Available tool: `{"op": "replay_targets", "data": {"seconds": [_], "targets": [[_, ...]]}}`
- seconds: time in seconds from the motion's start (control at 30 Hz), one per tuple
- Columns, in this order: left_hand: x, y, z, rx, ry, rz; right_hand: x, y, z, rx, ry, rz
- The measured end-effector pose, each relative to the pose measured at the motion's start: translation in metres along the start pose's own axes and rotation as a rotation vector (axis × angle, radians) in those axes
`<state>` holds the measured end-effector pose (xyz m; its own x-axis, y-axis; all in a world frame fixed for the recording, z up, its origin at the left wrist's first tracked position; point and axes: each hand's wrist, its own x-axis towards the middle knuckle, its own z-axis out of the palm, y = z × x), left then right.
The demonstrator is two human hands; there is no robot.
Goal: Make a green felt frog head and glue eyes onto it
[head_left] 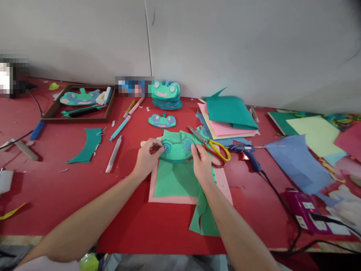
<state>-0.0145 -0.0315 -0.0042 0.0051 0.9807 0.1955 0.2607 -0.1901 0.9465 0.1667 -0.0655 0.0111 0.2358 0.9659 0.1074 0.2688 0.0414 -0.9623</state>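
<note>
A green felt frog face (178, 149) with two blue eye circles lies on green felt sheets (175, 180) over a pink sheet (225, 186) in the middle of the red table. My left hand (148, 158) pinches the frog face's left edge by one eye. My right hand (201, 162) pinches its right edge, fingers closed on the felt. Both forearms reach in from the near edge.
Yellow-and-red scissors (213, 148) and a blue glue gun (248, 154) lie just right of my hands. Finished frog faces (166, 95) stack at the back, one (162, 120) lying apart. Felt sheets (228, 116) pile at right; a wooden tray (56, 109), glue sticks (113, 154), power strip (306, 212).
</note>
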Motion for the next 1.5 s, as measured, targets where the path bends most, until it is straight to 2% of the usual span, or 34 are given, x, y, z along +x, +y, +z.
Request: {"op": "replay_targets", "data": {"seconds": [0.97,1.2,1.4,1.5], "targets": [[0.0013,0.0012,0.0004,-0.006,-0.001,0.045,-0.0016,-0.0015,0.0005,-0.015,-0.008,-0.034],[0.0012,0.0002,0.0001,-0.032,0.076,0.033,-0.0018,-0.0019,0.0026,0.009,-0.031,-0.028],[0.0017,-0.0001,0.0007,-0.133,-0.036,-0.017,-0.0005,-0.0006,0.0014,0.051,-0.012,0.001],[0.0017,0.0011,-0.0007,-0.04,-0.062,-0.016,-0.0003,-0.001,0.0011,0.07,-0.018,0.011]]}}
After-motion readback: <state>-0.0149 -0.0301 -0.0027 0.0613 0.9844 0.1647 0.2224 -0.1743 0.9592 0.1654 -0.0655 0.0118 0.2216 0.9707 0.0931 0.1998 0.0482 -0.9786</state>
